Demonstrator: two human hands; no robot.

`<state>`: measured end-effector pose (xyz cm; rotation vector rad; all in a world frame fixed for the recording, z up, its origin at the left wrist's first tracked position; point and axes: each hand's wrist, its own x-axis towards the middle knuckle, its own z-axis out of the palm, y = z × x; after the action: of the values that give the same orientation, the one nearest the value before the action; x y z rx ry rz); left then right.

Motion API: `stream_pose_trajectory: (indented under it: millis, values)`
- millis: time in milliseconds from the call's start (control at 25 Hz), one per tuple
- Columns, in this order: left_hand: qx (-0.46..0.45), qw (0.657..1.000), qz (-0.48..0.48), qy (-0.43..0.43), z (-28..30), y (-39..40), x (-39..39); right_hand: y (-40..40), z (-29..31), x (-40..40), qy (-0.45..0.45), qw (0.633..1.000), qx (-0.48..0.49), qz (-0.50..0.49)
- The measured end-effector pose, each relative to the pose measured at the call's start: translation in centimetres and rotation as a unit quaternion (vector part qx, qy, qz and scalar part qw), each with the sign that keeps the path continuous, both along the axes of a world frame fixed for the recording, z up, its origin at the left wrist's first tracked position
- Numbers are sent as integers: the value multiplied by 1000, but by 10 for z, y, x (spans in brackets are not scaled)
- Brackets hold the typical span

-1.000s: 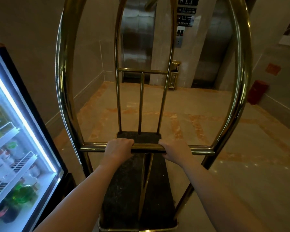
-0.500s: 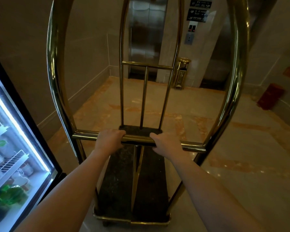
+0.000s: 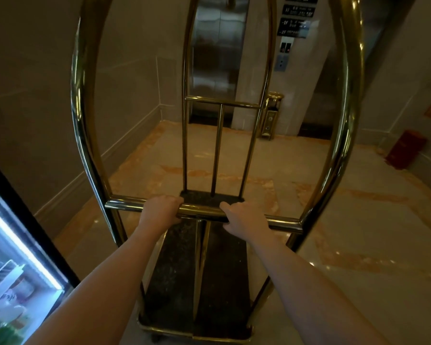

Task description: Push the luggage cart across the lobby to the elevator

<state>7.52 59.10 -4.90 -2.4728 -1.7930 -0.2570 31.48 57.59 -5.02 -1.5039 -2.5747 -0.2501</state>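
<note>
A brass luggage cart (image 3: 85, 125) with tall arched rails and a dark carpeted deck (image 3: 224, 282) stands right in front of me, with nothing on it. My left hand (image 3: 161, 210) and my right hand (image 3: 244, 219) both grip its horizontal brass handle bar (image 3: 202, 211), a short gap between them. Straight ahead, beyond the cart's far rail, is a steel elevator door (image 3: 219, 51), closed. A call button panel (image 3: 281, 62) sits on the pillar to its right, below dark floor signs. A second elevator opening (image 3: 326, 95) lies further right.
A lit glass-door drinks fridge (image 3: 23, 257) stands close on my left. A brass ash bin (image 3: 271, 115) stands against the pillar between the elevators. A red box (image 3: 406, 149) sits on the floor by the right wall. Marble floor (image 3: 358, 220) stretches ahead.
The cart and I have rolled forward: the elevator door and ash bin look nearer, and the fridge has slid back toward the left edge. Both hands keep their grip on the bar.
</note>
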Motion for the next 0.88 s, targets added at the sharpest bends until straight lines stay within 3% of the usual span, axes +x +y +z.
stream_pose_trajectory:
  millis: [880]
  values:
    - [-12,999,-3,30,0,257,38,244,9,31,-13,999,-10,-36]
